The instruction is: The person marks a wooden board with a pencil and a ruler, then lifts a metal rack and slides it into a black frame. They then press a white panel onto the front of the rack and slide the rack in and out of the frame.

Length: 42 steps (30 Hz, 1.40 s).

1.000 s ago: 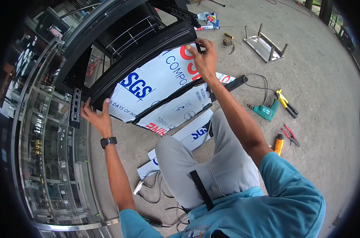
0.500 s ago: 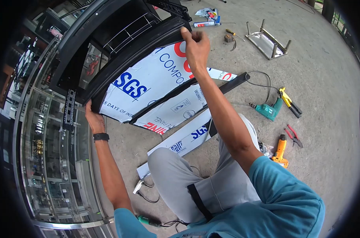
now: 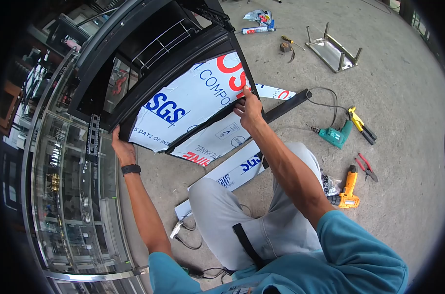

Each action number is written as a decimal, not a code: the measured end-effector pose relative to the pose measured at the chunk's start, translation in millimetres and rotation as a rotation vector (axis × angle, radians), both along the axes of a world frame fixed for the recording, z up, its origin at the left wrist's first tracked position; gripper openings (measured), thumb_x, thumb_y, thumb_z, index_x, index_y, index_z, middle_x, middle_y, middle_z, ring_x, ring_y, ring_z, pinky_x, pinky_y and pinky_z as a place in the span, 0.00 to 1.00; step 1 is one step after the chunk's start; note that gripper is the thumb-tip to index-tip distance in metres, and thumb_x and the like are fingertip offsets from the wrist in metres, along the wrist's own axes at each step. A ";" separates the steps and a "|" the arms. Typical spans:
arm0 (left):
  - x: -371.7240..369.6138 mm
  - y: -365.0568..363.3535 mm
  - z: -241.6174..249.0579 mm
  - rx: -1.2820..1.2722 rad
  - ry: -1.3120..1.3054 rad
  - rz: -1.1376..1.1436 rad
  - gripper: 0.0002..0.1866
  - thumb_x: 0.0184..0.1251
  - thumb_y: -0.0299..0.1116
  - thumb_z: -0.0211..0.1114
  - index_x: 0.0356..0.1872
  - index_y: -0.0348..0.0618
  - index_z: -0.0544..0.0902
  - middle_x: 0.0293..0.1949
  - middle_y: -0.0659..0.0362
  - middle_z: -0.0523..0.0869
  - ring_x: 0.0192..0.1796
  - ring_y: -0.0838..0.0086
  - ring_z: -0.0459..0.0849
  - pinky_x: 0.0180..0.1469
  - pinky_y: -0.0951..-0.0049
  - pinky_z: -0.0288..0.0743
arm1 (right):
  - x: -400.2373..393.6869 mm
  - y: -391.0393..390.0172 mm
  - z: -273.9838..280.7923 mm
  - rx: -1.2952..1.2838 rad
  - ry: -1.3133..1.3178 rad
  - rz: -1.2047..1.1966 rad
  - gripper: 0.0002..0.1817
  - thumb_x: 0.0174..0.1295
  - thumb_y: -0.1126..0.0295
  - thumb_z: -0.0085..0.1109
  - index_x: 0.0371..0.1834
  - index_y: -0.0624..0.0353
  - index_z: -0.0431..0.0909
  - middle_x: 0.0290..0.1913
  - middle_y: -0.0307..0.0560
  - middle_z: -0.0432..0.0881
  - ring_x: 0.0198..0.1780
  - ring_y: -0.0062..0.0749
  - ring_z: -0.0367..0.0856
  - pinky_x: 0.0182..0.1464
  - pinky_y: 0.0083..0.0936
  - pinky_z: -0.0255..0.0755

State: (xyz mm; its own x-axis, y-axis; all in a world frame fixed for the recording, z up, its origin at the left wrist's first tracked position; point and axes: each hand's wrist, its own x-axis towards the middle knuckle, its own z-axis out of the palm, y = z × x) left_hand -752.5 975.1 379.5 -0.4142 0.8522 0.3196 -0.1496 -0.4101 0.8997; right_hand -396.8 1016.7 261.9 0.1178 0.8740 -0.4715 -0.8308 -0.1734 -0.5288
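Observation:
A dark-framed panel [image 3: 183,103] covered in white film with blue and red print leans against a black cabinet frame [image 3: 97,59]. At its lower left corner, my left hand [image 3: 124,147], with a black wristband above it, grips the dark edge. My right hand [image 3: 251,108] is closed on the panel's right edge, thumb on the film and fingers curled underneath. A second printed section [image 3: 210,142] lies below a dark bar. Farther down, a white printed strip [image 3: 232,174] rests on the floor by my knees.
Right of me are a green drill [image 3: 335,134], yellow-handled pliers [image 3: 362,126], red-handled pliers [image 3: 367,167] and an orange drill [image 3: 348,188]. An upturned metal stand [image 3: 332,51], tape measure [image 3: 285,47] and sealant tube [image 3: 256,30] lie beyond. A glass showcase [image 3: 75,196] stands left.
My right hand has moved down from the panel's top right corner to its right edge. My left hand stays at the lower left corner.

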 end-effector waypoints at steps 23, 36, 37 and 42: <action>15.1 -13.4 5.9 -0.024 -0.054 0.028 0.22 0.63 0.36 0.56 0.55 0.35 0.70 0.56 0.54 0.74 0.59 0.66 0.71 0.64 0.67 0.58 | 29.8 3.0 4.7 0.135 -0.363 0.254 0.17 0.57 0.67 0.54 0.42 0.72 0.73 0.42 0.56 0.77 0.41 0.41 0.78 0.42 0.32 0.76; -15.1 -11.3 4.0 -0.044 0.018 -0.154 0.22 0.64 0.39 0.54 0.54 0.34 0.71 0.56 0.54 0.74 0.59 0.67 0.70 0.63 0.67 0.55 | 144.0 16.6 8.0 0.233 -0.752 -0.159 0.07 0.53 0.72 0.57 0.31 0.66 0.79 0.24 0.45 0.81 0.23 0.27 0.79 0.24 0.21 0.71; -12.7 -13.8 4.4 -0.032 0.022 -0.144 0.22 0.65 0.40 0.53 0.54 0.34 0.70 0.56 0.54 0.74 0.59 0.66 0.70 0.63 0.67 0.55 | 145.8 15.5 3.7 0.201 -0.754 -0.157 0.07 0.53 0.73 0.57 0.32 0.66 0.79 0.25 0.44 0.81 0.23 0.27 0.80 0.24 0.21 0.71; -18.6 -16.4 1.8 -0.111 0.013 -0.052 0.23 0.66 0.42 0.51 0.54 0.34 0.71 0.54 0.54 0.75 0.57 0.67 0.71 0.62 0.67 0.58 | 129.1 9.0 -19.2 0.187 -0.944 0.113 0.08 0.48 0.72 0.58 0.29 0.65 0.79 0.23 0.49 0.81 0.21 0.31 0.80 0.23 0.23 0.73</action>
